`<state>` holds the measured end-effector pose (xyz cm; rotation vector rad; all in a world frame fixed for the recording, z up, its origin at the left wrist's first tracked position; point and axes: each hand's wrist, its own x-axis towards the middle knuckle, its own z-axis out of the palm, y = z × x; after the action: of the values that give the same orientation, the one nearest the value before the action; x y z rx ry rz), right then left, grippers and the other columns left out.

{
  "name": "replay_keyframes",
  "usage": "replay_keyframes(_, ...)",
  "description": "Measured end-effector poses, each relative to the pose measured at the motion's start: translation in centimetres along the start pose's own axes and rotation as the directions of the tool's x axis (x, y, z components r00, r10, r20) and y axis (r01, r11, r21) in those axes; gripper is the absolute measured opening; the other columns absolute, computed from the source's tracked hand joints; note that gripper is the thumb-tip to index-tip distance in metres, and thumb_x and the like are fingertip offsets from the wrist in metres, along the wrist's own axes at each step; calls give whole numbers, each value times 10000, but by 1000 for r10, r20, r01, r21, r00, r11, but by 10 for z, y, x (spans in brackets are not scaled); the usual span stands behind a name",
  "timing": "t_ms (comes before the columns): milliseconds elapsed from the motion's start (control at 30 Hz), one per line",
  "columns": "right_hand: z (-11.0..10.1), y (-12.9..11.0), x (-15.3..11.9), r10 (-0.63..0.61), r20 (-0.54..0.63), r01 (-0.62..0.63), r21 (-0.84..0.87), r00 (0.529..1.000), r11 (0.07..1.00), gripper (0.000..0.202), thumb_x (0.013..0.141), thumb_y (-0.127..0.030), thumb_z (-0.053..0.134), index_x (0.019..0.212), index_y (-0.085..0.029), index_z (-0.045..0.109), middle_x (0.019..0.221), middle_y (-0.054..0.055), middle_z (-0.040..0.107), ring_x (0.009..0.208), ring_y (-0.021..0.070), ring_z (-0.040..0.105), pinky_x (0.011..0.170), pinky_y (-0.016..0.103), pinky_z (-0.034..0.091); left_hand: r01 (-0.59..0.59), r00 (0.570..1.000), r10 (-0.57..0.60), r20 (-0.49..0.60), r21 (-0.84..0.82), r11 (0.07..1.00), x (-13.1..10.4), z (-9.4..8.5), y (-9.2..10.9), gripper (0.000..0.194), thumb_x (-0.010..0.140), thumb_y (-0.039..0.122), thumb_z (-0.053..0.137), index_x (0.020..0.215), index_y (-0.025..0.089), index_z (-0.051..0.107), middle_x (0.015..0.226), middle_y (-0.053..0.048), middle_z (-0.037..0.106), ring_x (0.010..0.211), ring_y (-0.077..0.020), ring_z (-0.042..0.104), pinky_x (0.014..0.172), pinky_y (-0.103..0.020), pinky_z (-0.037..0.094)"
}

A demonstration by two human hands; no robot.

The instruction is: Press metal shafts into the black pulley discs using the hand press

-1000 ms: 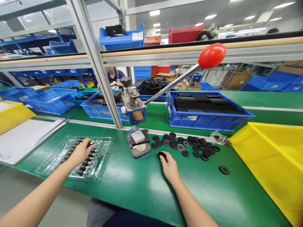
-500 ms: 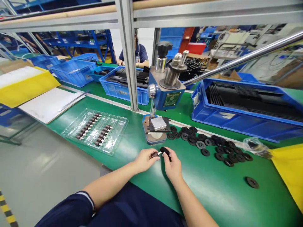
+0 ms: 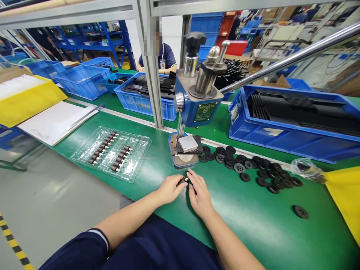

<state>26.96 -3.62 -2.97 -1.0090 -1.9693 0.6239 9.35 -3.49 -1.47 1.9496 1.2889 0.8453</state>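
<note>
Between its thumb and fingers my left hand (image 3: 170, 188) grips a small dark cylinder (image 3: 182, 181) with a white shaft pointing right. My right hand (image 3: 200, 193) is closed round a black disc (image 3: 187, 174), which is mostly hidden by the fingers and lies against the shaft end. Both hands are just in front of the blue hand press (image 3: 197, 101), whose base carries a metal block (image 3: 188, 145). Several black discs (image 3: 239, 167) lie loose right of the press. On the left, a clear tray (image 3: 135, 171) holds two rows of similar dark cylinders.
A long press lever (image 3: 292, 56) reaches up to the right. Blue bins (image 3: 281, 141) of black parts stand behind, beyond a metal post (image 3: 154, 86). One disc (image 3: 300, 212) lies apart at the right. A person (image 3: 168, 56) sits across the bench.
My right hand has moved left, closer to my left hand, bringing the disc to the shaft; its fingers now cover most of the disc. The camera view has shifted slightly.
</note>
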Motion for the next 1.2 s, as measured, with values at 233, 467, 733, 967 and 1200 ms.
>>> replay_keyframes(233,-3,-4,-2,-27,15,27,12,1000,1000,580,910,-181,461,1471,-259,336,1443,89,444,1338,246,419,1095,494,390,24,1000,-24,-5,-69,997,0,0,-1,257,919,354,527,1061,164,629,799,-36,641,719,-154,563,689,-261,430)
replay_keyframes(467,-4,-6,-3,0,45,-2,36,999,999,575,898,-197,483,1456,-263,364,1460,91,425,1358,253,398,1111,514,361,36,999,-38,-18,-110,993,-1,1,-2,235,900,339,556,1033,162,636,787,-35,637,716,-151,557,688,-262,431)
replay_keyframes(733,3,-9,-7,11,140,-13,17,990,1000,618,879,-208,499,1475,-265,347,1483,99,392,1373,259,376,1118,527,342,111,988,-126,-90,-151,982,0,8,-7,187,833,305,627,733,164,557,646,13,534,617,-116,471,585,-231,370)
replay_keyframes(967,1,-18,-13,38,106,-41,29,994,999,634,906,-251,495,1502,-256,278,1517,97,333,1400,259,327,1137,518,316,136,980,-174,-97,-312,940,0,11,-9,130,807,275,654,811,159,593,716,-14,600,657,-126,536,614,-239,429)
replay_keyframes(1200,3,19,25,237,-298,-263,-51,925,963,705,890,-386,572,1492,-193,260,1451,158,393,1314,275,416,1066,489,405,246,932,-343,-119,-486,839,1,10,-7,261,825,397,640,950,174,585,611,29,535,508,-104,506,488,-224,404)
